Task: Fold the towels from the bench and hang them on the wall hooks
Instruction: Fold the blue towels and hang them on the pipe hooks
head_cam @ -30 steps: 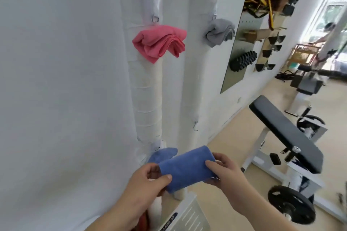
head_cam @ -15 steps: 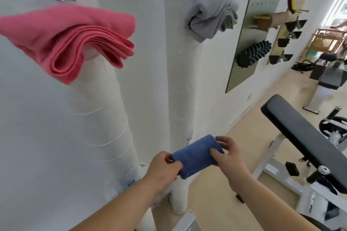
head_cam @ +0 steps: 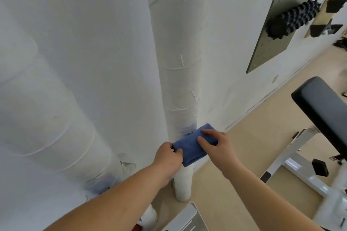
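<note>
hands: left [head_cam: 168, 157] + right [head_cam: 216, 146] grip folded blue towel [head_cam: 189, 148] | against white wrapped pipe [head_cam: 178, 73]

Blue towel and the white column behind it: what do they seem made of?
Blue towel: soft matte cloth, likely microfibre; fuzzy nap, rounded fold. White column: probably a pipe wrapped in matte white tape or fabric; overlapping wrap seams show.

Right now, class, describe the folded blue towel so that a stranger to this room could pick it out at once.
Start at the narrower white wrapped pipe running down the white wall. Near its foot, a left hand and a right hand grip a folded blue cloth towel. It is the only cloth, deep blue against white.
</note>
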Tool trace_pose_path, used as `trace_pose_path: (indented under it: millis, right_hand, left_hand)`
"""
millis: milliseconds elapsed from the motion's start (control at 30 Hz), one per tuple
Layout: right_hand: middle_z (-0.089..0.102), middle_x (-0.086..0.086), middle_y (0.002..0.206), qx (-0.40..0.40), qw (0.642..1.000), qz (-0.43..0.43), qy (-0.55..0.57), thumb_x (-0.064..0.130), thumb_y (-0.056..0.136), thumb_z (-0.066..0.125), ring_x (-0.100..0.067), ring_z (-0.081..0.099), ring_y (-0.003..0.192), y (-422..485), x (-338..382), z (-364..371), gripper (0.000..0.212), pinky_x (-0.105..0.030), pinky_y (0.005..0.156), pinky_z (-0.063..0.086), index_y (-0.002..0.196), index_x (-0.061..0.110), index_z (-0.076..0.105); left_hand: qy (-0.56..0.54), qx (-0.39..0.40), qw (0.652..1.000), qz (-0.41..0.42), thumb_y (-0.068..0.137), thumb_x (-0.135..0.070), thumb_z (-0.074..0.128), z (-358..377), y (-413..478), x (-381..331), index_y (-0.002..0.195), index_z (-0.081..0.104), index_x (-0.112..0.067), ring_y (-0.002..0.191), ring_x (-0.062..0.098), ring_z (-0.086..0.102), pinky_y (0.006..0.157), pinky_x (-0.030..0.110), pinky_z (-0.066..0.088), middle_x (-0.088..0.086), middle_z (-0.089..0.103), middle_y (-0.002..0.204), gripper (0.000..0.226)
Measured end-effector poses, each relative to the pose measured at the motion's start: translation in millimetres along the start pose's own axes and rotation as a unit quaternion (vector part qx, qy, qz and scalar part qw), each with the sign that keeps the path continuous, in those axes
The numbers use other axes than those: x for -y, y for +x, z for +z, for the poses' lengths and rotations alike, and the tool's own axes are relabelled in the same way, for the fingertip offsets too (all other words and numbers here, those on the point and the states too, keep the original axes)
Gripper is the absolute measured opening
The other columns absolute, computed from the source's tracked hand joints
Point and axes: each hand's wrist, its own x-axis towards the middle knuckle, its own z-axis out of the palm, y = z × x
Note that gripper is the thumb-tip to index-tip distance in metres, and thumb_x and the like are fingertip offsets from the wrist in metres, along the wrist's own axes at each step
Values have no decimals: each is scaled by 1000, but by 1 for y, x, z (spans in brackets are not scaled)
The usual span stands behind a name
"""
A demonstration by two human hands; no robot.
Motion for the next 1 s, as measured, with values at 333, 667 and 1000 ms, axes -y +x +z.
trace_pose_path:
  millis: [333, 667, 1000]
  right_hand:
    - [33, 0, 152, 23, 971, -8, -239, 53, 95, 58, -25, 34, 142, 26, -27, 19, 33, -39, 112, 43, 123, 41, 69]
    - [67, 12, 99, -3, 907, -155, -391, 51, 97, 49, -17, 59, 101, 25, -22, 15, 28, -31, 103, 37, 111, 40, 71]
    - [74, -5, 112, 134, 986, 78, -57, 30, 101, 34, -27, 68, 105, 31, -29, 7, 40, -46, 95, 54, 114, 36, 72]
  left_hand:
    - [119, -104, 986, 56, 94, -23, 64, 8, 20, 14, 112, 50, -17, 91, 19, 58, 72, 26, 46, 1, 55, 112, 24]
    - [376, 37, 877, 295, 91, -4, 52, 16, 3, 25, 153, 35, -31, 124, 17, 51, 98, 36, 52, -17, 38, 153, 69]
    - [302, 111, 925, 201, 96, -8, 44, 21, -2, 12, 158, 21, -37, 131, 22, 53, 109, 32, 46, -16, 25, 166, 72]
